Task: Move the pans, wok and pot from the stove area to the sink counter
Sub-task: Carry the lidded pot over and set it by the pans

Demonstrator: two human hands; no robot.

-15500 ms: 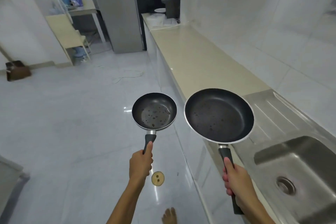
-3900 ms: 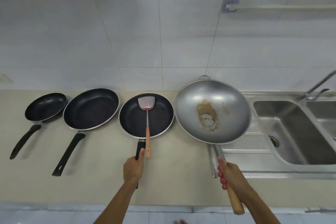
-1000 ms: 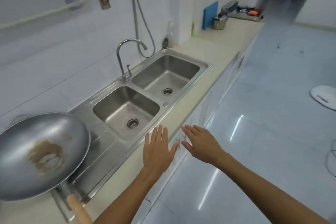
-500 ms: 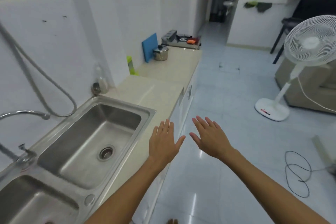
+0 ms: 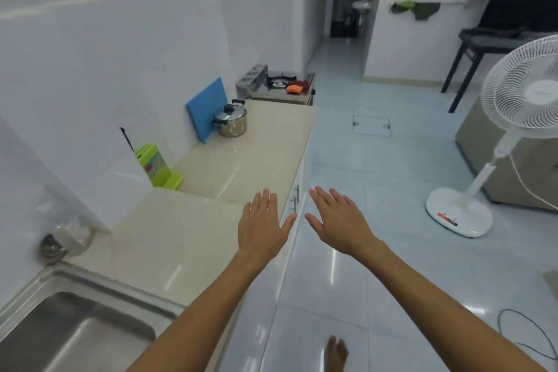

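Two bare arms reach forward, as half a second ago, but the view has swung on: the counter [image 5: 187, 238] now fills the left and only a sink [image 5: 60, 332] corner remains at seven o'clock. Both the left hand [image 5: 262, 226] and right hand [image 5: 338, 220] hover flat, fingers spread, grasping nothing. At eleven o'clock the lidded pot [image 5: 231, 119] looks larger, touching the blue board [image 5: 205, 109], just short of the stove [image 5: 277, 84].

Sink [image 5: 75, 332] bottom left, set in the worktop [image 5: 241, 166], which runs toward frame centre. Pot [image 5: 231, 119] on the worktop's far end, cutting board [image 5: 205, 109] just behind it against the wall. Stove [image 5: 279, 86] beyond the pot. Fan [image 5: 495, 160] on the floor [image 5: 377, 190], right edge.
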